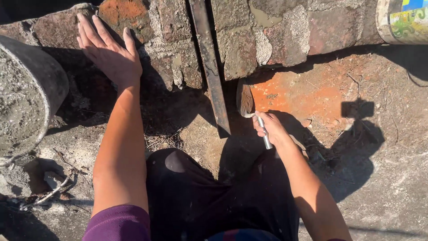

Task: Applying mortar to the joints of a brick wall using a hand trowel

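My left hand [108,50] lies flat, fingers spread, on the top of a low rough brick wall [249,35] at the upper left. My right hand [269,127] grips the metal handle of a trowel [245,99]. Its mortar-caked blade is turned on edge against the foot of the wall, beside an orange brick-dust patch [303,91] on the ground. A long flat rusty metal bar [213,67] leans against the wall between my two hands, its lower end on the ground. I crouch over the spot in dark trousers.
A grey pan of wet mortar [22,93] stands at the left edge. A painted round container [403,20] sits on the wall at the top right. Rubble and wire [49,192] lie at the lower left. Rough concrete ground [388,178] stretches right.
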